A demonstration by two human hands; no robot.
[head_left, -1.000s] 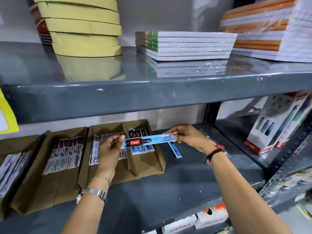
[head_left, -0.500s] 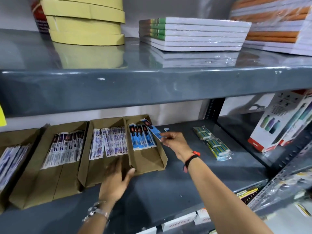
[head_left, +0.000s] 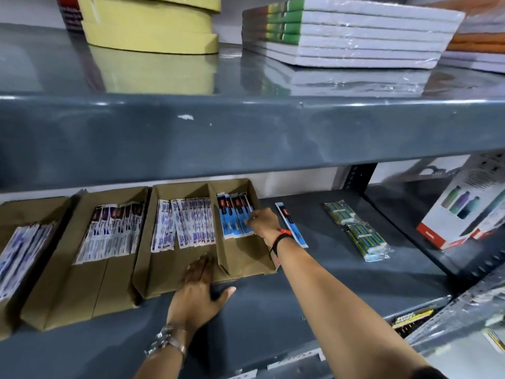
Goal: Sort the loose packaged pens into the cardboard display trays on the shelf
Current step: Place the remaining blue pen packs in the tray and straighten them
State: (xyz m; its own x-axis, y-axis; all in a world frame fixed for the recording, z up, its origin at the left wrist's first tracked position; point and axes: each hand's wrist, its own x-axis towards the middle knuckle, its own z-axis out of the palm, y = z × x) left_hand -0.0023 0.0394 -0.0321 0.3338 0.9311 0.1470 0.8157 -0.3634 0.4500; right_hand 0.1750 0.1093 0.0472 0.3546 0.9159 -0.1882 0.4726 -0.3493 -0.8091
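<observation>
A brown cardboard display tray (head_left: 246,258) with two compartments stands on the lower shelf. Its right compartment holds a row of blue packaged pens (head_left: 232,220); its left compartment holds white-and-blue packs (head_left: 188,225). My right hand (head_left: 263,221) reaches into the right compartment, its fingertips pinched on the rightmost blue pack in the row. My left hand (head_left: 199,291) lies flat with spread fingers against the tray's front edge, thumb on the shelf. One loose blue pen pack (head_left: 289,222) lies on the shelf just right of the tray, partly behind my right wrist.
Two more cardboard trays (head_left: 82,283) (head_left: 8,214) with pen packs stand to the left. Green wrapped packets (head_left: 358,233) and a bottle box (head_left: 464,212) sit to the right. The upper shelf edge (head_left: 246,132) overhangs, carrying tape rolls (head_left: 150,26) and stacked notebooks (head_left: 349,31).
Both hands held one blue pack level in front of the tray. My left hand let go and dropped to the tray's front edge; my right hand carried the pack into the right compartment's row.
</observation>
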